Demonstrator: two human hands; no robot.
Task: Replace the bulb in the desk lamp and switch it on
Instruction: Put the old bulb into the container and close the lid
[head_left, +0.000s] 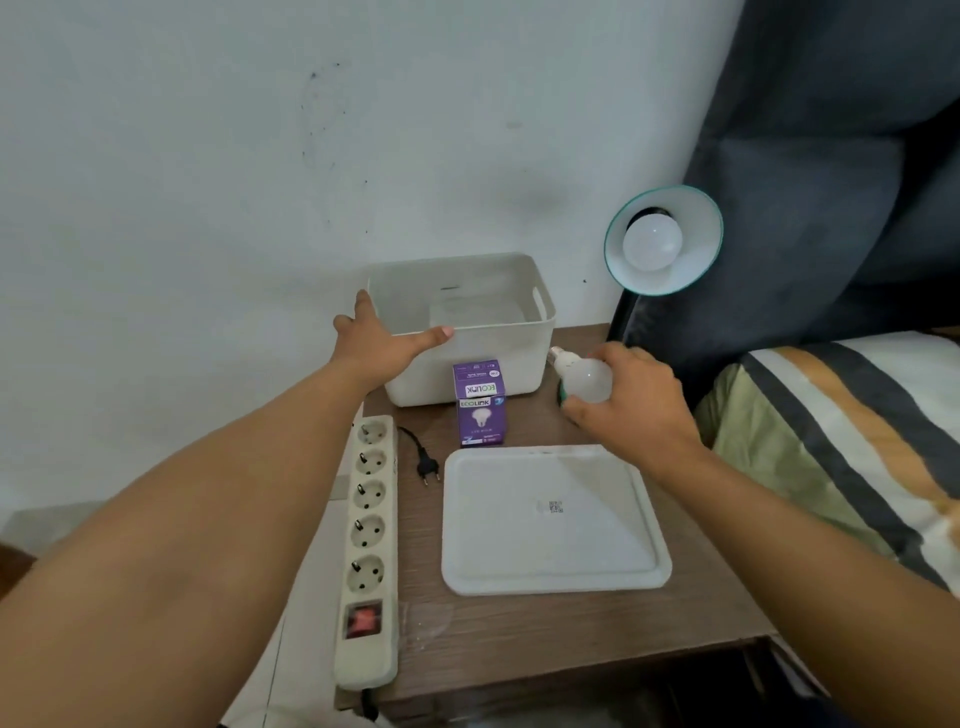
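White plastic and brown wood made up most of the lot. Entries as found:

- Desk lamp (663, 241): teal-rimmed shade tilted toward the viewer, standing at the far right of the bench (545, 623), with a white bulb (652, 242) seated in its socket.
- Second bulb (584, 379): off the lamp, clamped in the right hand (623, 402), screw base pointing left toward the bin, held above the bench just right of the box.
- Left hand (387, 345): fingers spread apart, resting on the near left rim of the white bin (524, 358) and gripping nothing.
- Purple bulb box (480, 402): upright against the bin's front wall, top flap raised.
- Plug (427, 464): lying loose on the bench between the power strip (368, 545) and the white tray (553, 519), in no socket.

Progress, as a judgement: a bulb sat in the lamp and another was out (which of the two was the fresh one could not be told). If the swap was done, what remained was to put the spare away, plug in the cord, and switch the lamp on; the shade showed no glow.
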